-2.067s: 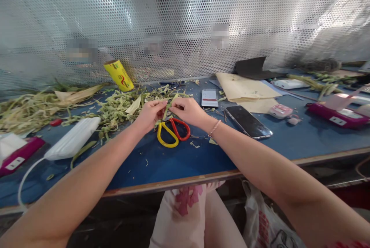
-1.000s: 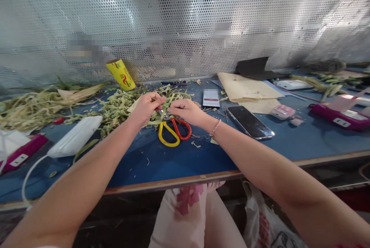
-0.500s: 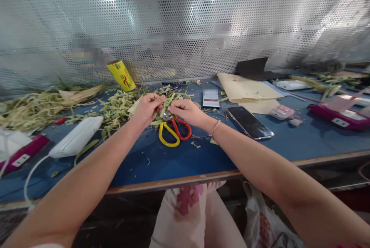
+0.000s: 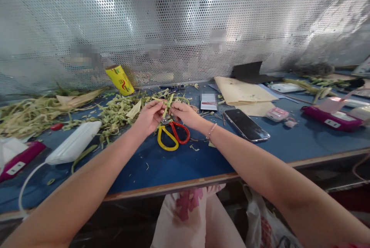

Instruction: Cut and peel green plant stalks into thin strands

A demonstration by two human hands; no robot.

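Note:
My left hand (image 4: 150, 117) and my right hand (image 4: 184, 114) meet over the middle of the blue table. Fingertips of both are closed on a narrow green leaf strip (image 4: 170, 103), which appears crossed or folded between them; the fingers hide part of it. Just below lie scissors (image 4: 172, 148) with one yellow and one red handle, their blades partly under the hands. Behind and left of my left hand spreads a heap of pale green knotted leaf pieces (image 4: 120, 109).
A yellow tube (image 4: 120, 80) leans against the perforated metal screen (image 4: 185, 16). Left are long leaf strips (image 4: 31, 115), a white power bank (image 4: 73, 143) with a cable and a purple box (image 4: 21, 159). Right are a phone (image 4: 247, 124), brown paper (image 4: 243, 91) and a pink case (image 4: 276, 113).
The view has tilted up slightly. My hands stay close together, and the green strip between my fingers now stands out more clearly, crossed. The scissors lie where they were.

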